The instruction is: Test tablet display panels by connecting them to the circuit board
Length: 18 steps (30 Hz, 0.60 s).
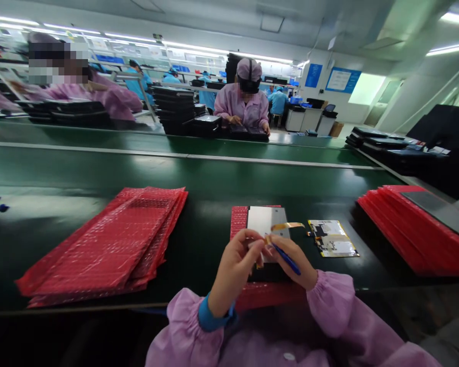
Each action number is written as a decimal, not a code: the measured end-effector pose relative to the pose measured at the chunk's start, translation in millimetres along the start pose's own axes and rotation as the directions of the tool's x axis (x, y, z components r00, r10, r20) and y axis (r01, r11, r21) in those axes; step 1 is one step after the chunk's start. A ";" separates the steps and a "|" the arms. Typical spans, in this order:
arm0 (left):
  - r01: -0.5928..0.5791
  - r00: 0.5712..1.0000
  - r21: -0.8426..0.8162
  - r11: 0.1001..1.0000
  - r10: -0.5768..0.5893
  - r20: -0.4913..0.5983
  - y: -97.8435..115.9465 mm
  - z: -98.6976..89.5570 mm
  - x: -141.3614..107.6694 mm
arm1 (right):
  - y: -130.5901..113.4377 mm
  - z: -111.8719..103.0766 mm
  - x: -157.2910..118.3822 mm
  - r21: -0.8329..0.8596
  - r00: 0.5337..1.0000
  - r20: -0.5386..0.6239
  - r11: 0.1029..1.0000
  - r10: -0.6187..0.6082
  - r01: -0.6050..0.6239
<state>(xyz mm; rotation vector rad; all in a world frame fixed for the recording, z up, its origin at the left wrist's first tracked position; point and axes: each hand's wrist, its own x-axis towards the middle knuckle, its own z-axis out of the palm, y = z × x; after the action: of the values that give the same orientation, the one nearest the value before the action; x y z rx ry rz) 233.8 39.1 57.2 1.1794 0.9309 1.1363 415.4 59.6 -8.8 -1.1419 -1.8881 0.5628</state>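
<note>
At lower centre, the left hand [235,265] pinches what looks like a small amber strip [266,239] over the panel [265,220]; the right hand [292,262] grips a blue pen [286,259].

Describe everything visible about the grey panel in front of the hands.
The grey panel is a flat rectangular plate with a dull, metallic-looking face, lying on a red bubble-wrap bag on the dark green table. An orange-gold flex ribbon extends from its near right side toward a small circuit board. The left hand and right hand, which holds a blue pen-like tool, cover its near edge.
</note>
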 end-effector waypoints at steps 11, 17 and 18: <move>0.060 0.998 0.449 0.891 -0.046 -0.043 -12.8 -40.8 -7.9 | 73.4 -110.7 5.5 -0.279 0.868 -0.496 0.947 -0.003 -0.156; 0.136 0.991 0.262 0.956 -0.136 -0.017 -16.9 -52.1 20.9 | 63.4 -77.3 12.5 -0.506 0.996 0.073 0.859 -0.050 0.080; 0.181 0.983 0.183 0.966 -0.186 0.010 -16.1 -51.9 21.7 | 59.4 -71.9 13.6 -0.537 0.996 0.083 0.841 -0.028 0.068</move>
<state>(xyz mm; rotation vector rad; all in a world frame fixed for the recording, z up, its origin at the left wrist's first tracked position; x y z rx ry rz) 191.0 70.8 33.1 1.2234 1.1173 0.9000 501.8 97.1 -6.3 -1.4343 -2.2060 0.0254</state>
